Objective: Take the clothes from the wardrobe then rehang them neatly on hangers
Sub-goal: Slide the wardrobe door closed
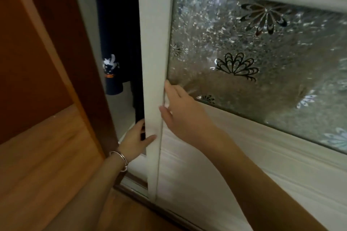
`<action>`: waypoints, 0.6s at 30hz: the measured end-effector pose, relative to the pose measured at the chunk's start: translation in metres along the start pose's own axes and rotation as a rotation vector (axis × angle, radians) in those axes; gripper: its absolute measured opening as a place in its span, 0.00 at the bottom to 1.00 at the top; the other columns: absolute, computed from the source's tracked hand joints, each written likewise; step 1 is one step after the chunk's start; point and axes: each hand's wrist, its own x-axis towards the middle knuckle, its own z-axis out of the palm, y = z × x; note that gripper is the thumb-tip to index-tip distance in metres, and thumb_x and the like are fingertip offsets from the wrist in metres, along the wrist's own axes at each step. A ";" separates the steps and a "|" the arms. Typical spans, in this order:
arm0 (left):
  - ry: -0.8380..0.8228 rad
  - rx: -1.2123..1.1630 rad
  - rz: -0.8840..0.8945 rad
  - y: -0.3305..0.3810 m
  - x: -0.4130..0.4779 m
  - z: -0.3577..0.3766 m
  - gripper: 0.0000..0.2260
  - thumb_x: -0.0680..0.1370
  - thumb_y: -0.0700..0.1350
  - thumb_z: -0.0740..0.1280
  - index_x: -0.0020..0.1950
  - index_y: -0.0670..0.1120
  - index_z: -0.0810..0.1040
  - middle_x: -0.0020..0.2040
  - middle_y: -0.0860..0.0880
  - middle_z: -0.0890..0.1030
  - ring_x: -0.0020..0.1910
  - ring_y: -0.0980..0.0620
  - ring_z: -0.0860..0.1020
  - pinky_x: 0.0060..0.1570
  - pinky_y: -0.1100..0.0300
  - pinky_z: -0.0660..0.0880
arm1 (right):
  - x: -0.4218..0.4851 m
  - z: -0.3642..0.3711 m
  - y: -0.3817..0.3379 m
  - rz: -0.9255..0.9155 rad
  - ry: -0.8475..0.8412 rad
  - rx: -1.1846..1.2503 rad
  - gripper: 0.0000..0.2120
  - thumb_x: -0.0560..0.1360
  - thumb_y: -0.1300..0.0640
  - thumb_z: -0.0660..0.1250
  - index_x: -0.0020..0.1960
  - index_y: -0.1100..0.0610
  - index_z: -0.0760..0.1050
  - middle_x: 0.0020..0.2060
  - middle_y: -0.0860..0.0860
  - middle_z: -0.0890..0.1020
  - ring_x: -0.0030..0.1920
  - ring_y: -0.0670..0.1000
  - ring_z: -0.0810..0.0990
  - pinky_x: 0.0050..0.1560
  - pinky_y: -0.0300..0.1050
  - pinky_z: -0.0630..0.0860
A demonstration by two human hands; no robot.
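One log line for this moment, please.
wardrobe door: partly open | left hand: grips door stile | right hand: flat against stile | dark garment: hanging inside, untouched

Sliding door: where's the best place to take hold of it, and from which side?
Grip the white frame at its free left edge, coming from the open gap: fingers can hook behind it there, as the left hand does. The patterned glass is flat and offers no hold; the right hand presses against the frame's inner lip.
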 end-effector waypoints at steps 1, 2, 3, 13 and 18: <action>0.064 0.014 0.029 0.002 -0.002 -0.004 0.22 0.74 0.44 0.67 0.67 0.46 0.66 0.57 0.54 0.73 0.53 0.58 0.72 0.49 0.71 0.67 | 0.006 0.002 -0.003 -0.018 -0.022 0.010 0.28 0.80 0.55 0.54 0.76 0.59 0.48 0.71 0.56 0.63 0.61 0.57 0.74 0.59 0.50 0.74; 0.136 0.029 0.052 0.003 -0.001 -0.009 0.22 0.74 0.45 0.67 0.67 0.47 0.66 0.57 0.54 0.73 0.53 0.59 0.72 0.47 0.74 0.66 | 0.012 0.004 -0.005 -0.032 -0.034 0.032 0.27 0.80 0.56 0.54 0.75 0.59 0.49 0.70 0.57 0.64 0.62 0.58 0.73 0.60 0.52 0.73; 0.214 0.042 0.065 0.006 0.000 -0.013 0.22 0.74 0.45 0.68 0.66 0.48 0.67 0.58 0.54 0.73 0.53 0.59 0.71 0.47 0.76 0.66 | 0.018 0.006 -0.007 -0.056 -0.044 0.035 0.27 0.80 0.57 0.54 0.75 0.60 0.50 0.69 0.57 0.64 0.62 0.58 0.72 0.60 0.52 0.73; 0.649 0.134 -0.029 0.024 0.021 -0.050 0.27 0.75 0.45 0.66 0.71 0.43 0.61 0.68 0.44 0.68 0.64 0.49 0.71 0.60 0.62 0.66 | 0.075 0.022 -0.033 -0.201 -0.158 0.088 0.31 0.80 0.58 0.55 0.76 0.61 0.43 0.71 0.55 0.60 0.62 0.57 0.73 0.59 0.48 0.72; 0.685 0.249 -0.123 0.012 0.034 -0.074 0.24 0.75 0.43 0.65 0.70 0.41 0.64 0.68 0.42 0.70 0.66 0.46 0.70 0.66 0.55 0.67 | 0.106 0.029 -0.050 -0.227 -0.218 0.135 0.31 0.80 0.56 0.55 0.76 0.63 0.44 0.70 0.58 0.60 0.63 0.57 0.71 0.61 0.46 0.69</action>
